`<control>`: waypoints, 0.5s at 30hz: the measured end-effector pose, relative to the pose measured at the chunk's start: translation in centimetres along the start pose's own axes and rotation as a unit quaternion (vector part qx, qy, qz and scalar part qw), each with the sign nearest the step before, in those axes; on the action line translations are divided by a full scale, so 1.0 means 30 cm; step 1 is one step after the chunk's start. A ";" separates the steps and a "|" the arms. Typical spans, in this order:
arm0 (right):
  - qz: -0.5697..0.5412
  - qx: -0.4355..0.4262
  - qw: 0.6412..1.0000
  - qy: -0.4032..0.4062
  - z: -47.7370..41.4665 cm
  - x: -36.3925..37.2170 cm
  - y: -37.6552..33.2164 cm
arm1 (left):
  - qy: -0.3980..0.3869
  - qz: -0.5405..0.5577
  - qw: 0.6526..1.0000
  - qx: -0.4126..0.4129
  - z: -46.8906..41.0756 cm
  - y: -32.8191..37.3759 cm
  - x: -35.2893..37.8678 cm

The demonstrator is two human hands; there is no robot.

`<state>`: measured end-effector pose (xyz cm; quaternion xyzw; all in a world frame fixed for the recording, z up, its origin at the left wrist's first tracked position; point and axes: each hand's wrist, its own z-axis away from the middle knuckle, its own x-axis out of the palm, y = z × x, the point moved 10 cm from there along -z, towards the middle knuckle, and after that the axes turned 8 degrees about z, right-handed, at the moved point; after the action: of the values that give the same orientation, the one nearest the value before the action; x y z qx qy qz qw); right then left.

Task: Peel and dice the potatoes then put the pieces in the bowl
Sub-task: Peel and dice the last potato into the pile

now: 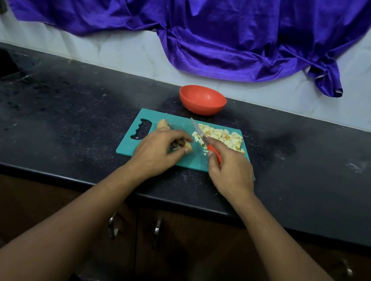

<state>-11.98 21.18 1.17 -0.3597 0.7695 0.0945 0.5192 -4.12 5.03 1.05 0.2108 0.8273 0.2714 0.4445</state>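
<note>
A: State of left hand (158, 148)?
B: Curled over a potato chunk (188, 149), pinched and pinned it on the teal cutting board (132, 148), about mid-board.
A: And right hand (232, 168)?
B: Clamped round the red handle of the knife (203, 139). Held blade angled away and leftward, tip toward the board's far edge. Couldn't tell whether edge met the board.
A: Located the diced pieces (223, 137)?
B: Yes, heaped on the board's right half, just beside the blade. Spotted a few strays near the handle too.
A: Found any more potato?
B: Noted a second potato piece (163, 125) on the board, just beyond the left knuckles, beside the grip cutout.
A: Checked the bowl (202, 99)?
B: Red, stood upright on the black counter (67, 115) behind the board, apart from it.
A: Tagged background?
B: Logged a purple cloth (193, 25) draped over the white tiled wall (121, 49), plus dark cabinets (161, 267) with metal handles under the counter.
</note>
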 end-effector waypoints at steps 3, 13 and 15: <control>-0.002 0.001 1.000 0.000 -0.001 0.004 0.003 | -0.019 0.003 1.000 0.003 0.002 0.002 0.014; -0.005 0.009 1.000 -0.008 -0.001 0.007 0.005 | -0.001 -0.029 0.999 -0.019 -0.002 -0.026 0.005; -0.005 0.010 1.000 -0.010 -0.001 0.006 0.003 | -0.007 -0.045 0.999 0.001 0.004 -0.010 0.010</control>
<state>-12.09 21.16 1.01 -0.3572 0.7634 0.0883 0.5309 -4.22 5.01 0.61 0.1751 0.8331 0.2491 0.4618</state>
